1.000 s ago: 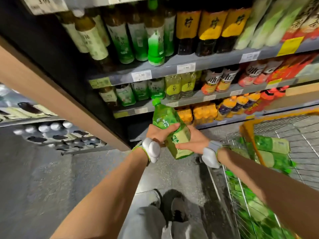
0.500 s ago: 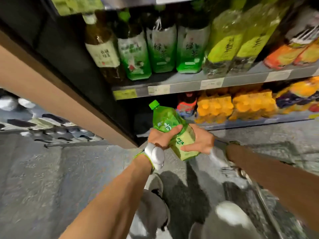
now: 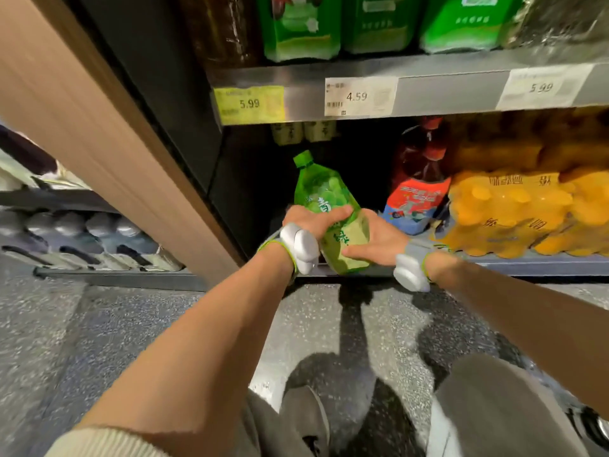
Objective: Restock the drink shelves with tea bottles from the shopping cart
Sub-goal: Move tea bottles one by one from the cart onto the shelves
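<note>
The bottom shelf (image 3: 514, 262) is carrying orange drink packs (image 3: 520, 209) and a red bottle (image 3: 420, 179). At its dark left end, the green tea bottle (image 3: 324, 196) is tilting, cap leaning away. The left hand (image 3: 313, 222) is grasping its middle, fingers curled round; the right hand (image 3: 379, 239) is cupping its lower side.

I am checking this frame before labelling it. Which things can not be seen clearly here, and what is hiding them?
All in the head view:
- Green tea bottle: the label's middle is covered by the left hand and right hand.
- Bottles on the upper shelf: tops cut off by the frame's top edge.
- Dark space behind the held bottle: too shadowed to tell how full it is.
- Small print on the price tag: blurred.
- Shopping cart: not identifiable in this frame.
</note>
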